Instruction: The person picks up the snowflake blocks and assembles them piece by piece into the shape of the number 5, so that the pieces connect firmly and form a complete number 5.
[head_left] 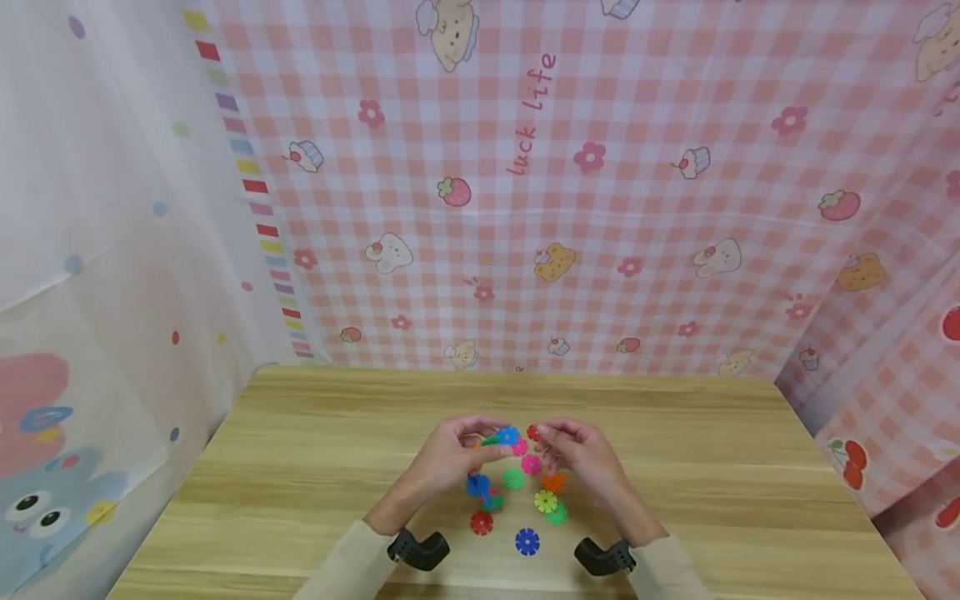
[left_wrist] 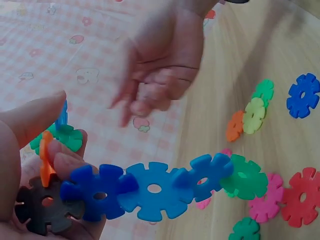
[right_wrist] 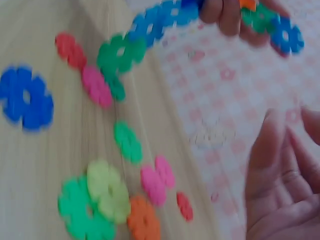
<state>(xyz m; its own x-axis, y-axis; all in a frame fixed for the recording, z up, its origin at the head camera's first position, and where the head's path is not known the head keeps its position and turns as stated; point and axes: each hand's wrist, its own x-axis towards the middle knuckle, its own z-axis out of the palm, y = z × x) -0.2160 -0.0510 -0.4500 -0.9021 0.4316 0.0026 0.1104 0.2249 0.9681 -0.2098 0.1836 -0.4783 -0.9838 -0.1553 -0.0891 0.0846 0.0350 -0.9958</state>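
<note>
My left hand holds a curved chain of slotted plastic snowflake discs, pinched between thumb and fingers. From that hand hang a dark disc, a dark blue disc, two lighter blue discs and a green disc. An orange disc sits by the thumb, and the chain's other end shows a green disc joined to a blue disc. My right hand hovers with fingers loosely bent and nothing between them. Near its fingertips in the head view is a red disc.
Loose discs lie on the wooden table: pink ones, a light green, an orange, a yellow-green over a green, a red and a dark blue. A checked curtain hangs behind.
</note>
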